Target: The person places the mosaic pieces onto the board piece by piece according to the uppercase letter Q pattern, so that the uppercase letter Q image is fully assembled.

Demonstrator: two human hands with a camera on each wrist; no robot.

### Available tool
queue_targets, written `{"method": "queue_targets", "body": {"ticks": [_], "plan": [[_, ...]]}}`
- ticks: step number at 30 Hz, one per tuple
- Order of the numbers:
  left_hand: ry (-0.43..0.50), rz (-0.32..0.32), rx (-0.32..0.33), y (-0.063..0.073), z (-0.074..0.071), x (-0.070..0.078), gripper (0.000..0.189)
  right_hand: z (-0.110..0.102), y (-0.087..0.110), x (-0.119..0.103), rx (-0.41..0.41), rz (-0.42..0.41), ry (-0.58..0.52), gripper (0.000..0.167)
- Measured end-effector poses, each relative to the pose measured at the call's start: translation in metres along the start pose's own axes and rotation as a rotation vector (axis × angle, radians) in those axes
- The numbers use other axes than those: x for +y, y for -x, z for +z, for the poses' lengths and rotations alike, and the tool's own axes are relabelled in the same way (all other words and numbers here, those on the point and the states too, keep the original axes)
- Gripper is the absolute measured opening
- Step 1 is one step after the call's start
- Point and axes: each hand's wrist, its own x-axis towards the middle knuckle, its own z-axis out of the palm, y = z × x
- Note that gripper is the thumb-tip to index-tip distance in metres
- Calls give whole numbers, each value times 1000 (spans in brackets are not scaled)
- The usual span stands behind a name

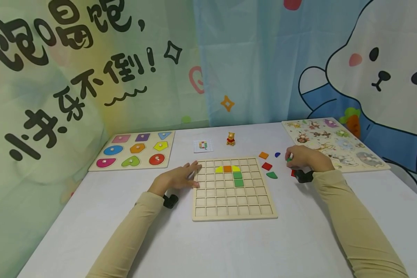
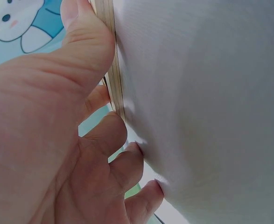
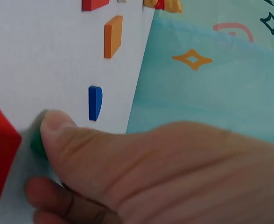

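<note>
A wooden grid board (image 1: 234,200) lies flat on the table. In its upper cells sit two yellow quarter-round pieces (image 1: 219,169), an orange square (image 1: 227,169) and two green squares (image 1: 238,179). With relaxed fingers, my left hand (image 1: 177,178) rests at the board's left edge (image 2: 109,60), the thumb nearer me. My right hand (image 1: 304,157), right of the board, pinches a small green piece (image 3: 37,145) between thumb and fingers, which hide most of it. Beside that hand lies a red piece (image 3: 0,154); farther off is a blue half-round piece (image 3: 95,103).
Between board and right hand lie an orange square (image 1: 263,155), a red square (image 1: 266,166) and a green quarter-round (image 1: 272,175). Behind stand a pattern card (image 1: 196,146) and a bear figurine (image 1: 231,139). A shape puzzle (image 1: 116,157) lies left, an animal puzzle (image 1: 361,166) right.
</note>
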Motion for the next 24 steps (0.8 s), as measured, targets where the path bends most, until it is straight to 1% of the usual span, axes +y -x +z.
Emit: {"method": "queue_targets", "body": {"ticks": [2, 4, 8, 12, 15, 20, 24], "plan": [[1, 0, 1, 0, 0, 0, 80, 1, 0, -1, 1, -17, -10, 13], [-2, 0, 2, 0, 0, -1, 80, 1, 0, -1, 4, -33, -23, 11], [-9, 7, 1, -1, 0, -1, 80, -1, 1, -1, 24, -24, -29, 15], [-11, 9, -1, -2, 0, -1, 80, -5, 4, -4, 48, -24, -66, 19], [-15, 5, -1, -2, 0, 0, 81, -8, 4, -10, 72, -37, -62, 20], [-18, -5, -1, -1, 0, 1, 81, -12, 6, -25, 140, -64, -3, 21], [-14, -7, -2, 0, 0, 1, 80, -13, 8, -35, 166, -102, -20, 18]]}}
